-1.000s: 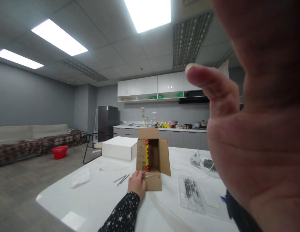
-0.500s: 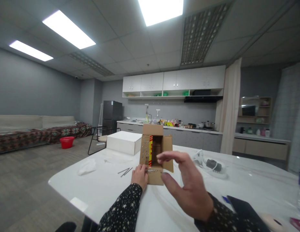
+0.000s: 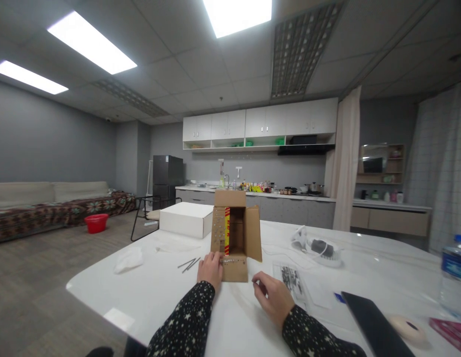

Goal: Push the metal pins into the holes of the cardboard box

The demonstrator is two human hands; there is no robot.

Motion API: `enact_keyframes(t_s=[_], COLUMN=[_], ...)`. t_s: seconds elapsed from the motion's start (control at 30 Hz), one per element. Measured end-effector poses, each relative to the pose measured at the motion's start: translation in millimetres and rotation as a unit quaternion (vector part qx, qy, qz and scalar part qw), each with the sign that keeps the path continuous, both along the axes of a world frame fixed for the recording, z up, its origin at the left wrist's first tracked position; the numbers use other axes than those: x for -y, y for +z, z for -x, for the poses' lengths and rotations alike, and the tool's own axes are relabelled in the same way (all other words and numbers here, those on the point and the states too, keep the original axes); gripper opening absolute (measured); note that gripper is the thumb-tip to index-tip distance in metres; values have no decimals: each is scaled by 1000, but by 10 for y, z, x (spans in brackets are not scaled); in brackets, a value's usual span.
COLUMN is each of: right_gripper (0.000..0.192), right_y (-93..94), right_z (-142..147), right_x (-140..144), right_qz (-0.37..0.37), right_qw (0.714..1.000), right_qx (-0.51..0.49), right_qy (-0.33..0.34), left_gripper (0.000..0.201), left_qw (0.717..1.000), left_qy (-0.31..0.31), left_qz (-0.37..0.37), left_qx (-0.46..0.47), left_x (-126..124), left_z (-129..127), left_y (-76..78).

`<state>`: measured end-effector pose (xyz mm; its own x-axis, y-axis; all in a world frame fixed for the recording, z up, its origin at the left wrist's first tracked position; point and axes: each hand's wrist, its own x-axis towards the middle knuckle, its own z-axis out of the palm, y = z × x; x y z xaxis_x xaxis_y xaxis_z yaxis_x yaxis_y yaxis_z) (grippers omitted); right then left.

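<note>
An open cardboard box (image 3: 237, 233) stands on the table in front of me, its opening facing me and its flaps spread. Yellow-and-red tape and rows of small shiny dots mark its left flap; more dots run along the front flap (image 3: 235, 271). My left hand (image 3: 210, 270) is closed on the lower left corner of the box, fingertips at the flap edge. Just right of the front flap, my right hand (image 3: 273, 296) is low over the table with curled fingers; whatever they may pinch is too small to make out. A clear tray of dark small pieces (image 3: 292, 281) lies beyond it.
Thin dark sticks (image 3: 189, 264) and crumpled white plastic (image 3: 128, 260) lie to the left. A white box (image 3: 186, 219) stands behind them. On the right are a white corded device (image 3: 323, 252), a black flat object (image 3: 375, 322), a pale rounded object (image 3: 406, 329) and a water bottle (image 3: 455, 277).
My right hand has come down from in front of the box to the table by the front flap, and its fingers have curled in. My left hand stays at the box. The view has shifted slightly right.
</note>
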<state>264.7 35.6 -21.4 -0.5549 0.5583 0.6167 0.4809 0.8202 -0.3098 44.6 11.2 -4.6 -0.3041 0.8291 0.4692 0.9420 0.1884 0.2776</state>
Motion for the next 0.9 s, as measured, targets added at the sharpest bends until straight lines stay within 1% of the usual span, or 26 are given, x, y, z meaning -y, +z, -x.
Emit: enact_keyframes(t_s=[0.1, 0.23, 0.4, 0.63, 0.9], right_gripper=[16, 17, 17, 16, 17], right_y=[-18, -17, -9, -35, -25], right_z=[35, 56, 50, 91, 92], right_x=[9, 30, 73, 176, 189], right_qz=[37, 60, 57, 55, 67], right_qw=[998, 994, 992, 990, 990], right_qx=[44, 83, 109, 128, 121], right_qy=[-21, -26, -21, 22, 22], left_gripper=[28, 27, 28, 27, 27], left_qw=[1000, 1000, 1000, 1000, 999], left_qy=[4, 9, 7, 5, 13], left_qz=[5, 0, 0, 1, 12], left_qx=[-4, -8, -11, -20, -36], left_x=[11, 31, 41, 17, 13], left_z=[-12, -33, -45, -29, -35], left_y=[13, 27, 36, 17, 11])
